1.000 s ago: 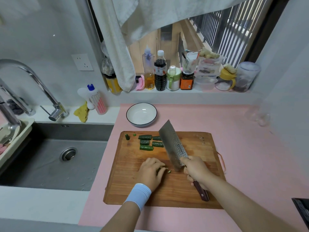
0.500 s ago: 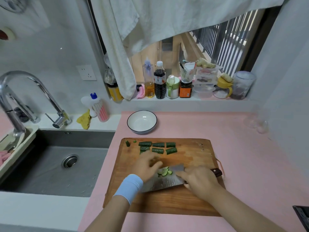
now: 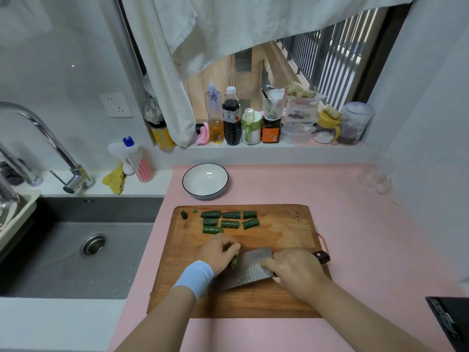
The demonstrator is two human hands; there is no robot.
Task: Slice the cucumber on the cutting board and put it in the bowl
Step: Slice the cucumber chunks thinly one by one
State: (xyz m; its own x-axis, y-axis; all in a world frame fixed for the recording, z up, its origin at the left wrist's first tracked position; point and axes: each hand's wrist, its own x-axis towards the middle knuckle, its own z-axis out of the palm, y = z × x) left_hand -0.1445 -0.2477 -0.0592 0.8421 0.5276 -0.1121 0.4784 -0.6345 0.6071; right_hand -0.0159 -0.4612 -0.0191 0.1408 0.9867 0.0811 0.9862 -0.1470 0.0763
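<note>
The cleaver [image 3: 250,269], upright a second ago, now lies flat, right hand [image 3: 297,270] grip clamped on it, left hand [image 3: 218,252] grip curled over slices [image 3: 234,261], probably headed for the bowl [image 3: 205,182].

Board [image 3: 279,232]: wooden, lying flat.
Chunks [image 3: 229,221]: seven dark green cucumber lengths in rows, far-left area of board.
Slices [image 3: 234,261]: pale green, at the knife's left edge, mostly hidden.
Knife [image 3: 247,271]: cleaver, blade near flat on board.
Bowl [image 3: 205,180]: white, dark-rimmed, upright, just behind board.

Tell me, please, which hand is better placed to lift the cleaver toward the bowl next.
Probably the right hand: it grips the cleaver near its handle, while the left hand is curled over cucumber slices beside the blade.
</note>
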